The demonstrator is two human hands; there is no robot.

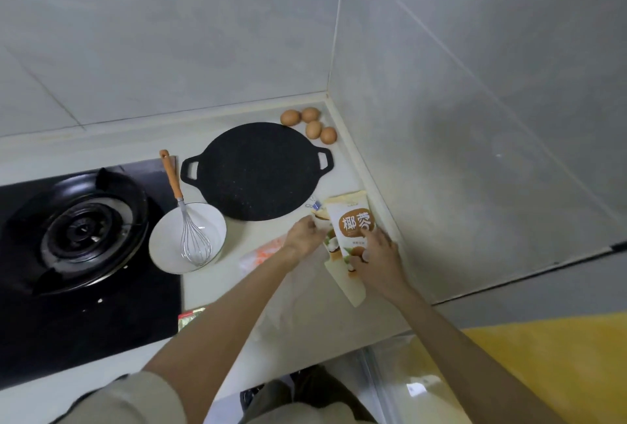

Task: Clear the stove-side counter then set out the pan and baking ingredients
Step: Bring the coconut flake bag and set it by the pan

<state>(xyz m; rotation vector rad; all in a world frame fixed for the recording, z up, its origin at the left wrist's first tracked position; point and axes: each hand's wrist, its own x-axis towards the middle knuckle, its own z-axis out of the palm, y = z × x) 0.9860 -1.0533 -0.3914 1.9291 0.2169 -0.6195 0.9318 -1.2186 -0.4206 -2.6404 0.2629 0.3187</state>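
A black flat pan (258,169) with two loop handles lies on the pale counter (298,305) beside the stove. Several brown eggs (308,125) sit in the back corner behind it. A cream and brown coconut bag (353,220) stands tilted against the right wall ledge, and my right hand (376,261) grips its lower part. My left hand (305,237) pinches the left edge of a second, similar bag (329,244) just behind it, closed with a small blue clip (316,205). A white bowl (169,247) holding a wire whisk (190,233) with an orange handle stands left of the pan.
The black gas stove (78,233) fills the left side. A clear plastic bag with orange contents (264,250) lies under my left forearm. A gold and red packet (190,316) sits at the stove's front corner. Tiled walls close the back and right; a yellow floor (543,355) lies below the counter edge.
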